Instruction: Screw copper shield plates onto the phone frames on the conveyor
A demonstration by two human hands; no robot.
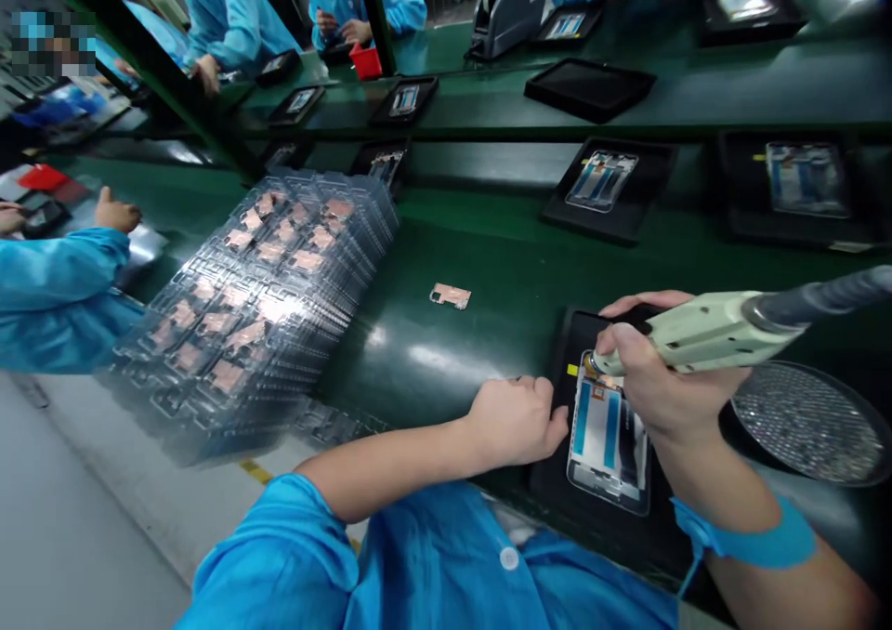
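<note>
**Q:** What do the two hands show?

**A:** (a) My right hand (655, 388) is closed around the pale body of an electric screwdriver (703, 331). The tool's tip points down at the upper left corner of the phone frame (608, 439). (b) My left hand (519, 421) is curled into a loose fist against the left edge of the black tray (550, 481). I cannot tell whether it encloses anything. The hands are apart, one on each side of the frame's upper end. A blue wrist strap (759, 542) circles my right wrist.

**Q:** Where does the frame lie?

**A:** It lies flat in the black tray, at the near edge of the green belt (446, 370), directly in front of me.

**Q:** And the surroundings?

**A:** (c) A round dish of small screws (812, 421) stands just right of the tray, below the screwdriver's rear end. (d) A single copper-coloured plate (450, 295) lies loose on the belt, beyond my left hand and well apart from it. (e) A stack of clear blister trays (257, 305), holding more such plates, sits farther left. (f) Another tray with a frame (606, 189) rests on the far side of the belt. A co-worker's blue sleeve (62, 295) enters at the left edge.
</note>
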